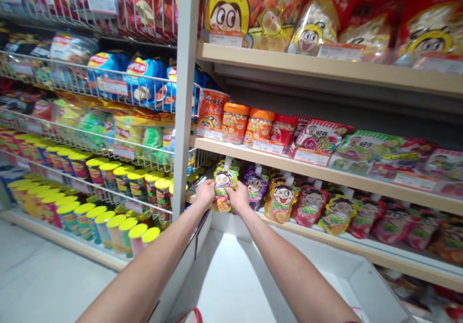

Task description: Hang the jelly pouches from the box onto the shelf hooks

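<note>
Shop background: in the head view, snack racks (144,74) stood left of a pale post (186,96), and wood-edged shelves (325,72) ran off to its right.
Pouch: a green-topped pouch (223,190) was held upright, spout up, at the left end of the pouch shelf (325,238); whether its base touched the shelf could not be told.
Left hand: the left hand (205,192) had its fingers closed on the pouch's left edge, the tips partly hidden.
Right hand: the right hand (238,196) gripped the lower right edge, thumb towards the front.
Slippery film: the pouch looked soft and glossy, so a light pinch at its edges risked a slip, and a hard squeeze risked buckling it.
Purple pouch: this neighbour (255,188) stood just beside the right hand; a sideways knock seemed likely to tip it into the orange pouch (280,200).
Spout: the white spout (227,163) sat close under the tub shelf (253,148), so a straight lift could have caught it there.
White box: the box (231,275) lay between the forearms, its far wall just below the pouch; a lost grip could have dropped the pouch inside, or a low pull snagged it on the rim.
</note>
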A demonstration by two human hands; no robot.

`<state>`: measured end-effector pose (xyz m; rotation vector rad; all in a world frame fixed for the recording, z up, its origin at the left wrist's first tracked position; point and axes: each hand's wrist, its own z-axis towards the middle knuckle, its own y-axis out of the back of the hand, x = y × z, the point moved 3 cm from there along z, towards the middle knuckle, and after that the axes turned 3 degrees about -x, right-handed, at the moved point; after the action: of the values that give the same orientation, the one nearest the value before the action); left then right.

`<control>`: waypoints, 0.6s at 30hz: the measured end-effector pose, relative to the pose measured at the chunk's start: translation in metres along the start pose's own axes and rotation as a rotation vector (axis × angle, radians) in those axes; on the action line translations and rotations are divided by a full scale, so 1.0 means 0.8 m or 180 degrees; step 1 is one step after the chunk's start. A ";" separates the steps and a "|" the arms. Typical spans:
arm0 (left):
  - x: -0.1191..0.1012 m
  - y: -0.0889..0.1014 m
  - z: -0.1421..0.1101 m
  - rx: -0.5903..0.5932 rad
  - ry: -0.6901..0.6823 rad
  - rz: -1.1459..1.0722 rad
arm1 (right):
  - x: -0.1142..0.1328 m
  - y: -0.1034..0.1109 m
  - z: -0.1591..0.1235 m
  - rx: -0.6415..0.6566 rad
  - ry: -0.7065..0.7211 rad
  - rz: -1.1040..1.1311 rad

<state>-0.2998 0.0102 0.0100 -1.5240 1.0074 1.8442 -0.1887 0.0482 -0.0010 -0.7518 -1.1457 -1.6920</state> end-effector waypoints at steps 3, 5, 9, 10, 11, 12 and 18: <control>-0.004 -0.003 0.003 0.0064 -0.0061 -0.0114 | 0.003 0.001 0.002 -0.0119 0.0094 -0.0042; -0.002 -0.007 0.006 0.0030 -0.0099 -0.0076 | 0.003 0.003 0.001 -0.0226 0.0133 -0.0184; 0.005 -0.016 0.013 -0.0044 -0.0164 0.0021 | 0.000 0.004 -0.001 -0.0323 0.0224 -0.0468; 0.005 -0.017 0.013 -0.0055 -0.0182 0.0033 | -0.001 0.005 -0.002 -0.0299 0.0233 -0.0483; 0.005 -0.016 0.014 -0.0075 -0.0194 0.0054 | -0.001 0.007 -0.003 -0.0261 0.0231 -0.0478; 0.005 -0.014 0.012 -0.0106 -0.0196 0.0074 | -0.001 0.010 -0.005 -0.0226 0.0222 -0.0460; 0.009 0.015 -0.042 0.0177 -0.0579 0.0528 | -0.004 0.049 -0.078 0.0090 0.0626 -0.0399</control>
<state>-0.2915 -0.0247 0.0025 -1.2469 1.1159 2.0092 -0.1509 -0.0135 -0.0131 -0.4922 -1.0949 -1.8061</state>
